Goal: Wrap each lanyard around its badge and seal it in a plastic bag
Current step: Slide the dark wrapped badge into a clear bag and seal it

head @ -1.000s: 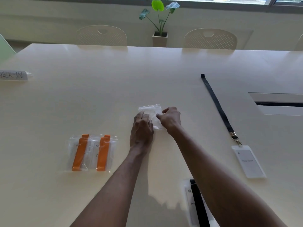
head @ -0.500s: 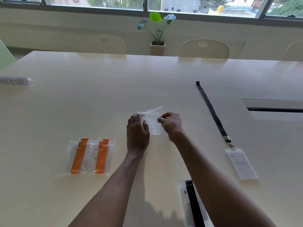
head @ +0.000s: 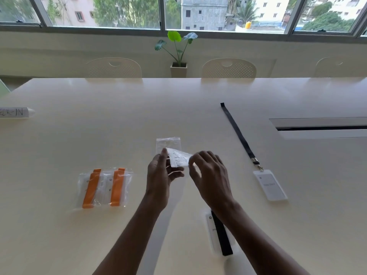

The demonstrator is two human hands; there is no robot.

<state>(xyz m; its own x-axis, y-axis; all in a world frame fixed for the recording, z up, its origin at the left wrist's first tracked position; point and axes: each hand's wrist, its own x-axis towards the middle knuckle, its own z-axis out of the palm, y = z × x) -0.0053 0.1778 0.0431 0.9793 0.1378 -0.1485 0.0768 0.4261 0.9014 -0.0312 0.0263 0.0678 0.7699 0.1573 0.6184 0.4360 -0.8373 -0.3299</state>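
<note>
Plastic bag (head: 179,159) held aloft, pinched between left hand (head: 159,176) and right hand (head: 210,176)

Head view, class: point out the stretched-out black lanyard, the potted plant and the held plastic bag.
black lanyard (head: 239,133): head view, mid-strap.
potted plant (head: 178,70): head view, pot.
plastic bag (head: 178,158): head view, middle.

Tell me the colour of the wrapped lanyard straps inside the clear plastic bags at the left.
Orange. The wrapped lanyard straps show best in the head view.
</note>
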